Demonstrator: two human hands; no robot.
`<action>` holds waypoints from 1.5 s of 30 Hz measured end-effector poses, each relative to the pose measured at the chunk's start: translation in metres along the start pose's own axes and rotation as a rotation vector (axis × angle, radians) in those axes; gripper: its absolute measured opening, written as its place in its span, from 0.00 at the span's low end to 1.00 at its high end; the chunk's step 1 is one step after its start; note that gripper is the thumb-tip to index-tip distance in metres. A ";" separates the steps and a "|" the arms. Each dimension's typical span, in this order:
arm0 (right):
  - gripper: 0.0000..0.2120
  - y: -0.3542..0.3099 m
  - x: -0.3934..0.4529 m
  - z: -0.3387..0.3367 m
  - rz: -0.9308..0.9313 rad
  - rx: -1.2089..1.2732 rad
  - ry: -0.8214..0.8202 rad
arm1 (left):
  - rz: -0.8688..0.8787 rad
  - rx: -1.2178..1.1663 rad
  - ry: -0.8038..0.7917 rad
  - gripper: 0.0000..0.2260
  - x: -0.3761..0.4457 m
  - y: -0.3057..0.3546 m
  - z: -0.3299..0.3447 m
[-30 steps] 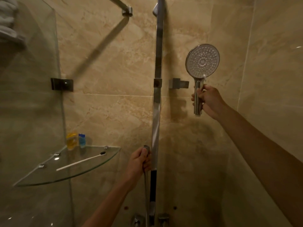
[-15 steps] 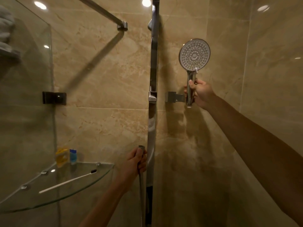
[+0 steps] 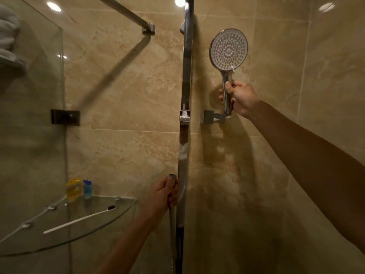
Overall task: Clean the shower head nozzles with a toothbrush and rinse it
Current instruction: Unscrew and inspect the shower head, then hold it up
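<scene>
A round chrome shower head with a white nozzle face is held upright against the tiled wall, face towards me. My right hand is closed around its handle, just above a chrome wall bracket. Lower down, my left hand grips the loose end of the metal shower hose beside the vertical chrome riser bar. The hose is not joined to the handle. A white toothbrush with dark bristles lies on the glass corner shelf at lower left.
Two small bottles, one yellow and one blue, stand at the back of the shelf. A glass partition with a dark clamp closes the left side. A chrome support bar runs overhead. Folded towels sit top left.
My view has tilted upward and closer to the wall. My right hand has brought the shower head's handle down towards the wall bracket. My left hand still holds the hose end.
</scene>
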State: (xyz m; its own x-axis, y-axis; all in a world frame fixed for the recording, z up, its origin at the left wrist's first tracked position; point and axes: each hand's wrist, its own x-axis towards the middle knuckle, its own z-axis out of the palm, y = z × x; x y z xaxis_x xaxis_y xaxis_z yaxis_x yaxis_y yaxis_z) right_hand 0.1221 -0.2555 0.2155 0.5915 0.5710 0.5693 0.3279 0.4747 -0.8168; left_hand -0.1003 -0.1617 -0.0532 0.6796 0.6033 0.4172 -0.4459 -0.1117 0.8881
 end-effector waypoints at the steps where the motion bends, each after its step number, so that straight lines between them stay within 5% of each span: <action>1: 0.15 0.000 0.001 0.001 -0.006 0.001 0.008 | -0.004 -0.009 -0.003 0.12 0.001 0.000 0.000; 23: 0.10 0.005 0.000 0.011 -0.068 -0.045 0.020 | 0.013 0.000 0.021 0.11 -0.007 0.007 0.003; 32: 0.10 0.004 -0.014 0.008 -0.197 -0.262 0.018 | 0.017 0.000 0.007 0.12 -0.014 0.005 0.000; 45: 0.11 -0.006 -0.018 0.014 -0.108 -0.290 0.018 | 0.013 0.009 0.006 0.13 -0.021 0.004 -0.005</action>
State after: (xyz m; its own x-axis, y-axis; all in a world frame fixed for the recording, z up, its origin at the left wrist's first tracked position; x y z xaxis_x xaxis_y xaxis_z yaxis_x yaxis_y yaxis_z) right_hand 0.0992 -0.2600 0.2114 0.5540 0.5143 0.6547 0.5845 0.3197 -0.7458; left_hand -0.1194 -0.1707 -0.0593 0.6705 0.6066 0.4272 -0.4489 -0.1268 0.8846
